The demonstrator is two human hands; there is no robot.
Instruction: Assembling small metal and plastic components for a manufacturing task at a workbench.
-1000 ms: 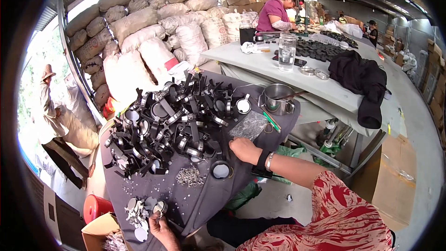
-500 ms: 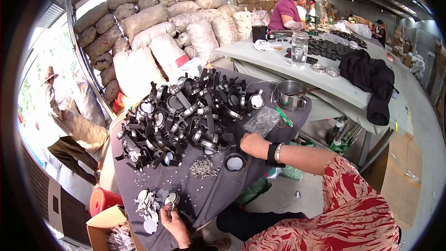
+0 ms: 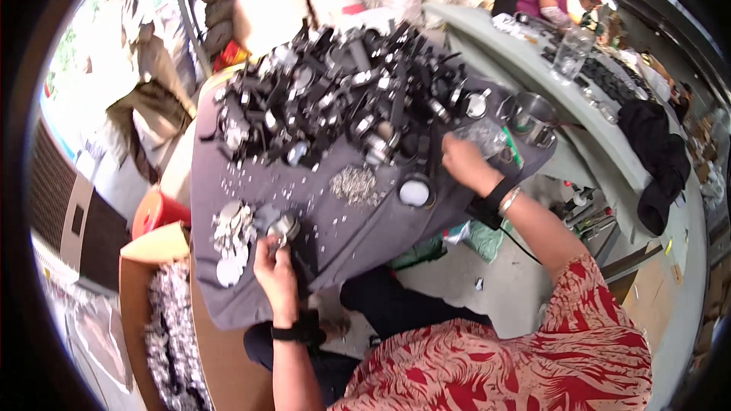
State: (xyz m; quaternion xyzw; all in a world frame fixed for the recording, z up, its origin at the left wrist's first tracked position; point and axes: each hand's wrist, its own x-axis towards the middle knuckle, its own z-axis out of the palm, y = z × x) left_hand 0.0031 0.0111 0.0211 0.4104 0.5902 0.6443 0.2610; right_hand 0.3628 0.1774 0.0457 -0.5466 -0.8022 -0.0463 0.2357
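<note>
Grey worktop [image 3: 335, 255] lies bare along its near edge, left hand [image 3: 276, 270] gripping a disc [image 3: 286, 226], right hand [image 3: 467, 163] grip unclear, sacks [image 3: 268, 17] standing far.

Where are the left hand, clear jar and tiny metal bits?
Left hand [image 3: 276, 275], head view: hand's middle.
Clear jar [image 3: 571, 56], head view: side wall.
Tiny metal bits [image 3: 354, 184], head view: heap's middle.

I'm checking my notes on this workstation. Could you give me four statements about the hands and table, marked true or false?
1. The left hand holds a round metal piece. True.
2. A pile of small metal bits lies between the left hand and the right hand. True.
3. That pile sits inside a metal cup. False: it lies on the grey cloth.
4. The right wrist is bare. False: it wears a black band and silver bracelet.
</note>
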